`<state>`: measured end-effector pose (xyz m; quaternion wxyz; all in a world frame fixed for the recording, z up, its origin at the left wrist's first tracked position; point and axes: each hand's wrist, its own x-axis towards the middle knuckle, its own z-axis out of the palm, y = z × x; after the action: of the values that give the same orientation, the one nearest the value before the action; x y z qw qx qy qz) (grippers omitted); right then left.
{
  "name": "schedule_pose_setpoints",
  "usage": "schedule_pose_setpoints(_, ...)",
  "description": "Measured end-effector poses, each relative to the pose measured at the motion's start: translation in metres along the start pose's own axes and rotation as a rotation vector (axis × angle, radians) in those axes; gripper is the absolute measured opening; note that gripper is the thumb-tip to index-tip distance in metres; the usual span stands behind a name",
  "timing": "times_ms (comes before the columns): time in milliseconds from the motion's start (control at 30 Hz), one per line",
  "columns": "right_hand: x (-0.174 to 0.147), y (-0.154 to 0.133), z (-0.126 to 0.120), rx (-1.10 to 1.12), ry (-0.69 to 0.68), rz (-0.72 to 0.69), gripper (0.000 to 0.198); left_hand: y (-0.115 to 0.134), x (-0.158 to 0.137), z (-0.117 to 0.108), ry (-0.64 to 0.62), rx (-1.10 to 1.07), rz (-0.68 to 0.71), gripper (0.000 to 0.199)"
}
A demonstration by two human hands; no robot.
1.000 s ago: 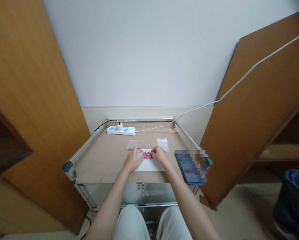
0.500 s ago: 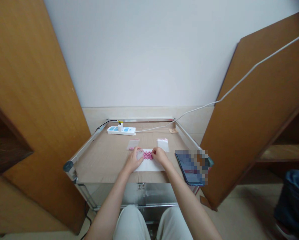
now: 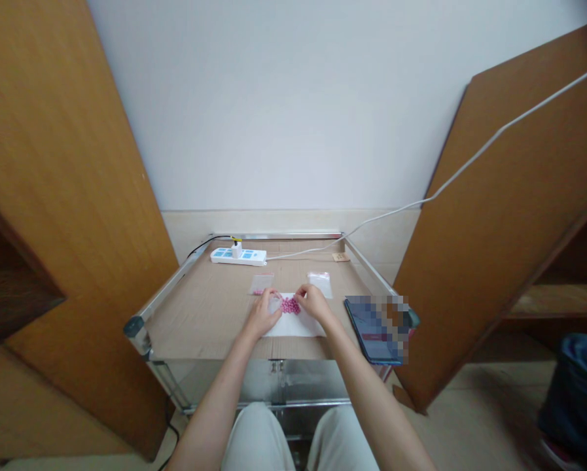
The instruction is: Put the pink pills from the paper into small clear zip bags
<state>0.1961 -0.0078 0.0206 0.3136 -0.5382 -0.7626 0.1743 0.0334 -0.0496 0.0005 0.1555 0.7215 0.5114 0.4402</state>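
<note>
Pink beads [image 3: 290, 305] lie in a cluster on a white sheet [image 3: 293, 326] near the table's front. To the left of them, my left hand [image 3: 264, 314] is closed on a small clear plastic bag, partly hidden by the fingers. My right hand [image 3: 311, 302] is at the cluster's right edge, thumb and fingertips pinched together; whatever they hold is too small to make out. Behind my left hand lies a clear bag [image 3: 262, 283] with a few pink beads at its bottom. Another clear bag or stack of bags [image 3: 320, 283] rests behind my right hand.
A white power strip [image 3: 238, 256] with a plug stands at the table's back left, its white cable [image 3: 386, 212] running off to the right. A dark tablet [image 3: 372, 333] lies at the right edge. Wooden panels flank the table [image 3: 190, 314]. A person's leg shows at far right.
My right hand's fingertips have shifted slightly left and up at the beads. My left hand stays in place with the bag.
</note>
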Motion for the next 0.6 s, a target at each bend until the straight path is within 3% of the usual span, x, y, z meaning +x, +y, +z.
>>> schedule_pose_setpoints(333,-0.003,-0.035,0.01,0.136,-0.138,-0.234,0.02,-0.008,-0.001,0.006,0.014,0.063,0.01,0.038)
schedule_pose_setpoints(433,0.0,-0.032,0.008,0.119,-0.148,-0.197,0.024,-0.007,-0.001,0.004,0.013,0.057,0.008,0.038)
schedule_pose_setpoints(600,0.002,-0.017,0.001,-0.069,-0.048,-0.027,0.017,-0.004,0.0,0.002,0.01,0.019,0.015,0.036)
